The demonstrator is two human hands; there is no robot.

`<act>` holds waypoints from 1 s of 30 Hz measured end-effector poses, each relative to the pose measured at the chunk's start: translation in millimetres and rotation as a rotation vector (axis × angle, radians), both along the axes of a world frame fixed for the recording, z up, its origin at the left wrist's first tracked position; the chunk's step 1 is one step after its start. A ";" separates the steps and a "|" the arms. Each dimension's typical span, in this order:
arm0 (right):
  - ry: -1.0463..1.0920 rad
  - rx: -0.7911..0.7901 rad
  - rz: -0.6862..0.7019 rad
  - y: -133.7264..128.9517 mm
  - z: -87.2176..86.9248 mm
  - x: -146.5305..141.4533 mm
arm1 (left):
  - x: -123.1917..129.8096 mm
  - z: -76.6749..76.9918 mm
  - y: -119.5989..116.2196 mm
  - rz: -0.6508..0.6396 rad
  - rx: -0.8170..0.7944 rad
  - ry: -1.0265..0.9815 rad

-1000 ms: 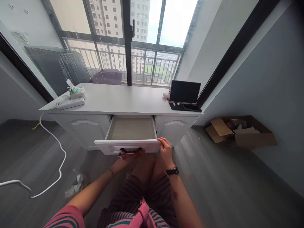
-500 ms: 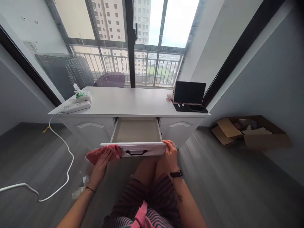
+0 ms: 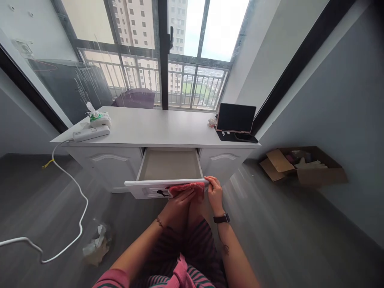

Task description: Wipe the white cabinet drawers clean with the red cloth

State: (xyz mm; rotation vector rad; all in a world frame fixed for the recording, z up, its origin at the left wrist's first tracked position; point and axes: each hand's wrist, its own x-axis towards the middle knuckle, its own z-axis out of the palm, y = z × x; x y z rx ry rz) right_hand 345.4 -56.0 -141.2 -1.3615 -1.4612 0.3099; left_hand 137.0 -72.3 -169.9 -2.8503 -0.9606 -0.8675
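Observation:
A white drawer (image 3: pixel 140 192) is pulled out of the white cabinet, and its grey inside (image 3: pixel 171 166) holds nothing that I can see. My left hand (image 3: pixel 180 202) presses a red cloth (image 3: pixel 198 192) flat against the right half of the drawer front, covering part of the black handle (image 3: pixel 162 193). The fingers lie over the cloth and point to the right. At the drawer's right corner, my right hand (image 3: pixel 215 193) grips the top edge of the front, with a dark watch on its wrist.
On the cabinet top (image 3: pixel 162 128), a tissue pack (image 3: pixel 100 119) and white power strip (image 3: pixel 91 133) lie left; a dark tablet (image 3: pixel 236 118) stands right. A white cable (image 3: pixel 76 184) trails across the floor. An open cardboard box (image 3: pixel 322 176) sits right, crumpled plastic (image 3: pixel 97 246) left.
My left hand has slid the red cloth from the left end of the drawer front to its right half, past the handle. My right hand stays at the right corner. The view has shifted slightly.

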 end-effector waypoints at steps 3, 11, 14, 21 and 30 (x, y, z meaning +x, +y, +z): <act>0.000 -0.008 0.012 -0.5 0.4 0.3 | -0.9 -2.1 -0.5 0.027 -0.001 -0.021; 0.011 0.021 -0.025 1.1 -3.0 -3.2 | -110.7 -23.8 -20.9 0.298 -0.041 -0.085; 0.000 0.059 -0.056 2.8 -6.8 -6.7 | -150.5 -28.5 -31.1 0.437 -0.079 -0.155; -0.171 0.136 -0.231 -5.8 -4.2 -27.7 | -185.7 -55.3 -42.4 0.592 -0.142 -0.362; -0.274 -0.016 0.264 -44.6 -38.1 -128.0 | -180.6 -67.7 -46.5 0.641 -0.366 -0.640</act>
